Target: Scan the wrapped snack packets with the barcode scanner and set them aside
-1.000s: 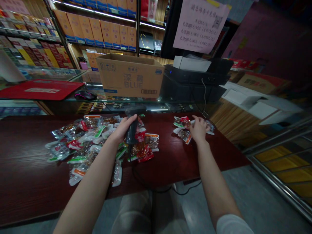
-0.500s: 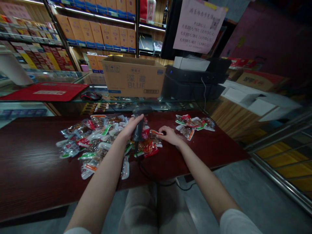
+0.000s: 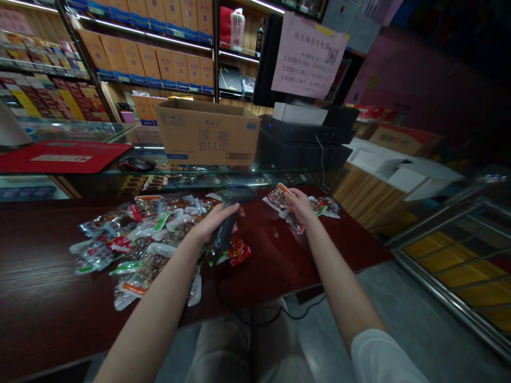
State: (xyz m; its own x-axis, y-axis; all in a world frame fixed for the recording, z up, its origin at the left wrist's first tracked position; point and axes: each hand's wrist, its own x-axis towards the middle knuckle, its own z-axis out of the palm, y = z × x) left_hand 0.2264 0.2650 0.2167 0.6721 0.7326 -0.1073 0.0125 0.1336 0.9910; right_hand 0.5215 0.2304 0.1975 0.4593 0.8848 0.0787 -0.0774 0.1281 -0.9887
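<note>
My feed is dim, lit mostly by white shelf light strips (image 3: 143, 34) beyond the desk's far edge, with near-black shadow past its far right corner. I see a dull sheen on the desk (image 3: 43, 287) near its left edge and glints across the clear packets (image 3: 149, 231). Beyond the right corner, the metal rail (image 3: 439, 296) looks stretched and soft.

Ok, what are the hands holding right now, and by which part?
The left hand holds the scanner by its handle; the right hand holds an orange-striped packet at the edge near its stripe.
</note>
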